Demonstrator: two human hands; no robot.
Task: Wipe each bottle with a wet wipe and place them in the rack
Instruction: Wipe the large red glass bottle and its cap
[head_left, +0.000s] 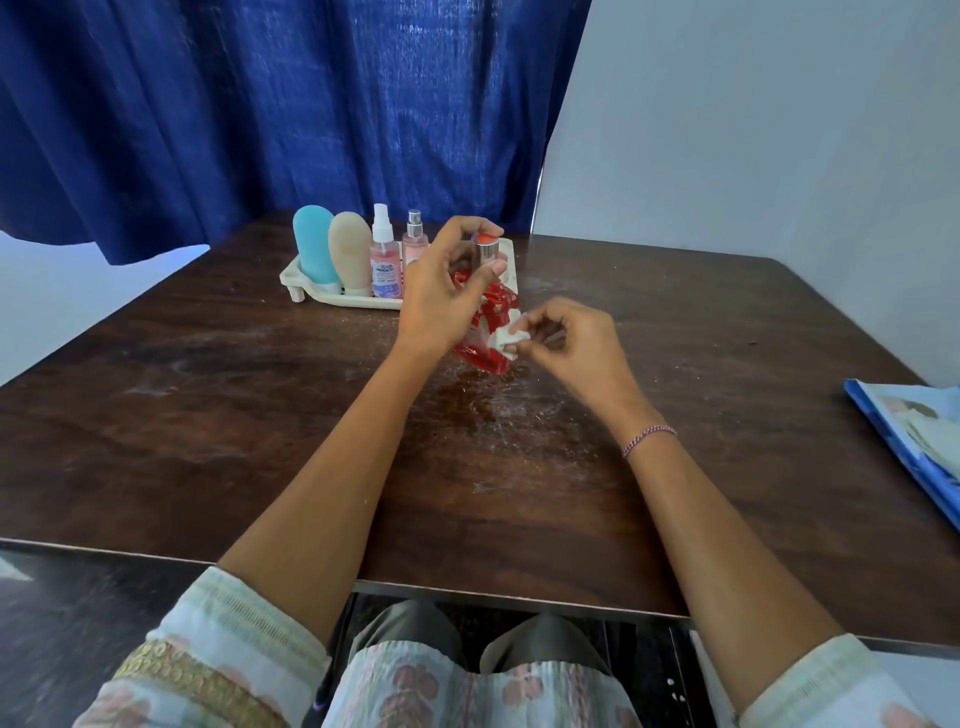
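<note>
A blue curtain (260, 104) hangs behind the dark wooden table (208, 415). At the far side of the table stands a cream rack (291, 273), and four bottles stand upright in it in a row. From the left these are a teal bottle (313, 244), a beige bottle (350, 252) touching it, a clear spray bottle (385, 260) with pink liquid, and a small pink spray bottle (414, 239).

Just right of these, in front of the rack's right end, the left hand (441, 291) grips the red bottle (491, 312) at its top. The thumb and curled fingers close round the silver cap (485, 248) (its top face is red). The red bottle hangs tilted, with its lower end near the tabletop. I cannot tell whether it touches the wood.

Against the bottle's lower right side lies a bunched white wet wipe (506, 338). The right hand (566, 338) pinches it between thumb and fingertips, and the other fingers are loosely curled. A thin beaded bracelet (649, 439) circles that wrist.

Well apart, at the right edge of the table, lies a blue packet (914, 431). A pale grey wall (753, 130) rises behind that side.
</note>
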